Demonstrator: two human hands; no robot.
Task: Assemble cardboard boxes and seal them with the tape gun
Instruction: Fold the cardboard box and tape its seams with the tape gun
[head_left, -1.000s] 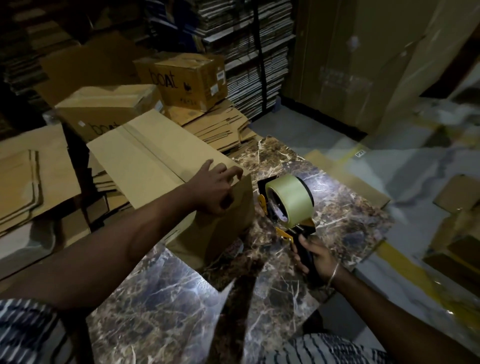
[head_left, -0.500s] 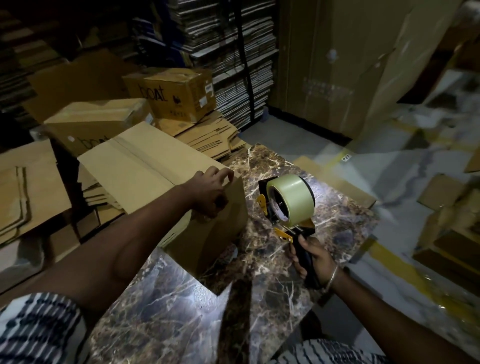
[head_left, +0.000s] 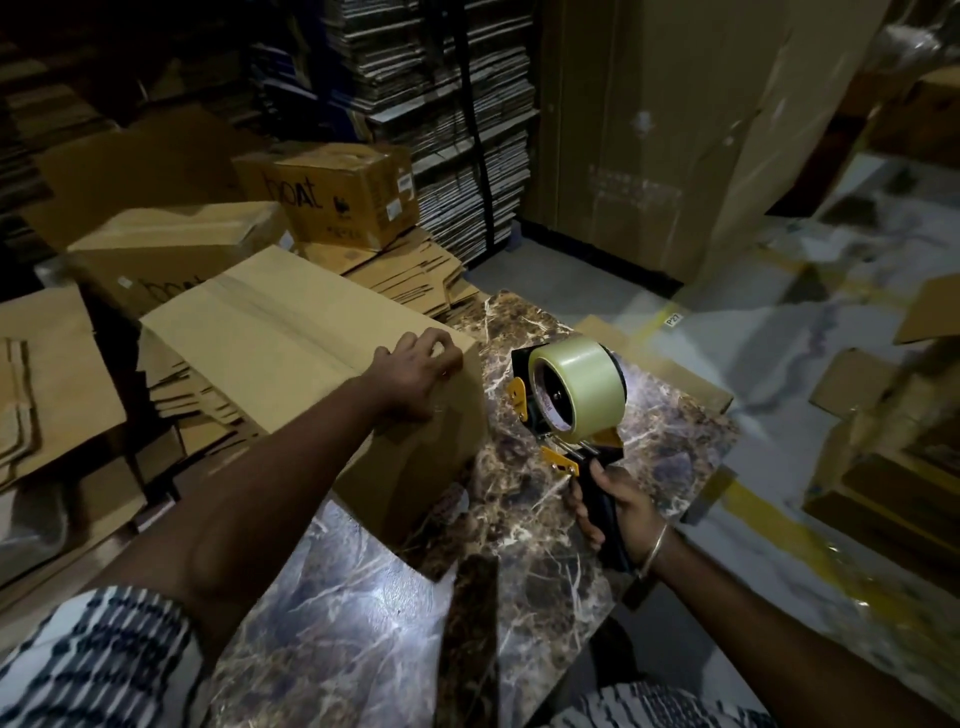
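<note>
- Head view looked down over a marble table (head_left: 363, 613), dim room, bright patch of light on the stone.
- Cardboard box (head_left: 291, 332) sat on the table's left part, flaps closed flat on top, centre seam running away from the person.
- Left hand (head_left: 415, 376) rested on the box's near right top corner, fingers curled over the edge and pressing the flaps. Probably there to keep the flaps shut and the box from sliding once tape is pulled.
- Whether the thumb gripped the side wall: could not tell, too dark.
- Right hand (head_left: 615, 506) clamped round the black handle of the tape gun (head_left: 569, 410), fingers wrapped tight, bangle on the wrist.
- Gun was held upright just beside the box's right wall, clear of the table as far as I could see, roll of clear tape (head_left: 576, 384) on top, yellow blade guard facing the box.
- Judgement: gun poised for a seam pass, not yet touching cardboard; no tape visible on the seam.
- Next move likely needs the gun lifted to the seam's end with the left hand holding down.
- Risk: flaps springing up if the left hand lifts early.
- Around: printed boxes (head_left: 343, 192) behind, flat cardboard stacks (head_left: 415, 275) left and rear, more flattened stock on shelves (head_left: 447, 130).
</note>
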